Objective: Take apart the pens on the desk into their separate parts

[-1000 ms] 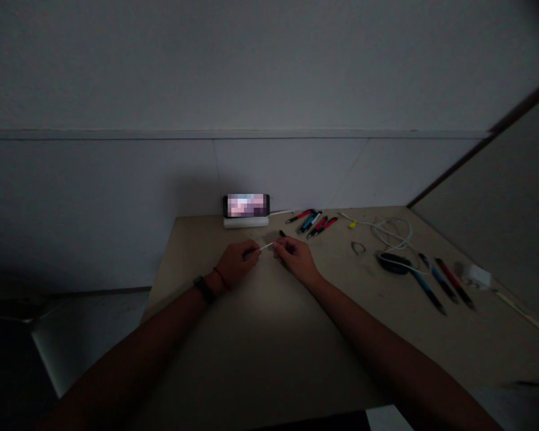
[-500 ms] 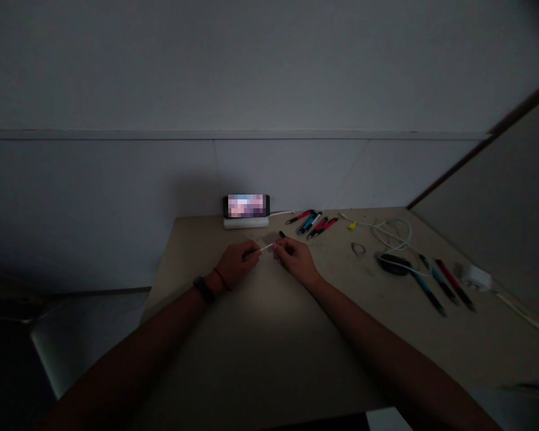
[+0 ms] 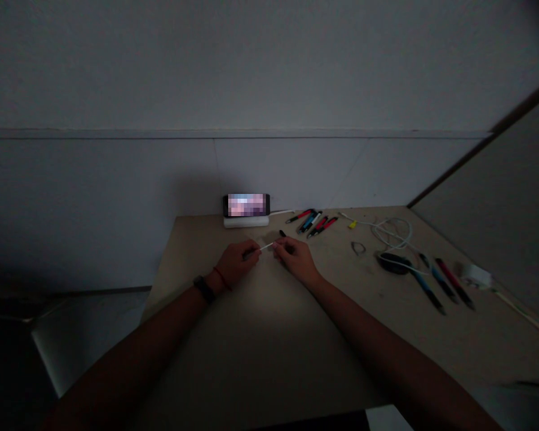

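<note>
1. Head view, the only one: two bare hands meet over the middle of one pale surface (image 3: pixel 269 347), with one thin white rod (image 3: pixel 266 246) between them
2. The left hand (image 3: pixel 239 261) has its fingers closed on one end of the rod; a dark shape shows among these fingers, too dim to identify
3. The right hand (image 3: pixel 295 257) pinches the other end between thumb and fingers, and one black tip (image 3: pixel 282 233) pokes out just beyond it, its owner unclear
4. The left wrist carries two bands: one red cord (image 3: pixel 223 278) and one dark wristband (image 3: pixel 204 289)
5. Behind the hands, one phone (image 3: pixel 246 205) with a lit, pixelated screen leans sideways on one white block (image 3: pixel 246 222), near the wall
6. Right of the phone lies one group of pens (image 3: pixel 317 224), at least five by count, in red, blue, white and black; overlap makes an exact number uncertain
7. Farther right are one coiled white cable (image 3: pixel 391 233), one yellow tag (image 3: pixel 352 224) and one small thin loop (image 3: pixel 358 248)
8. Near the right side lie one black oval object (image 3: pixel 394 263), three more pens (image 3: pixel 439 280), two bluish and one red, and one white plug (image 3: pixel 476 276)
</note>
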### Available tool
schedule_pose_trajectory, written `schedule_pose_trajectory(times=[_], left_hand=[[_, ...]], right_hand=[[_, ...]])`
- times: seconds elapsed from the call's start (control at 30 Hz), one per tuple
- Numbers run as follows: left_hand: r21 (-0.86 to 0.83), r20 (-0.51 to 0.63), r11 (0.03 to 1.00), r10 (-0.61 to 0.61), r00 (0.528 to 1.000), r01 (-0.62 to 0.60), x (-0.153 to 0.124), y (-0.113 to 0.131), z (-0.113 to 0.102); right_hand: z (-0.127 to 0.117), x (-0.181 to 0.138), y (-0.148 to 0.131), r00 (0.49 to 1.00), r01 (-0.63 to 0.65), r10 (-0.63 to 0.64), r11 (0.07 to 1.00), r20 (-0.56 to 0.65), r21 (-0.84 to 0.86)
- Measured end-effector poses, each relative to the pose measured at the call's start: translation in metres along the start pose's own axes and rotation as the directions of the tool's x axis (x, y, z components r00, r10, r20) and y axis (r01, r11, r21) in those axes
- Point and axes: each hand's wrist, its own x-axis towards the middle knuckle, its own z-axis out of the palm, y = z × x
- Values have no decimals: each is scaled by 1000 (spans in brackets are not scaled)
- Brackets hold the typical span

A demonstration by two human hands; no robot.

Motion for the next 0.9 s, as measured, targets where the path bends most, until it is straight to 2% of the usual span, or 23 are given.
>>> schedule_pose_trajectory(times=[0.9], left_hand=[[-13, 0, 1000, 4, 1000, -4, 0, 1, 0]], right_hand=[[1, -1, 0, 1000, -14, 14, 1000, -2, 14]])
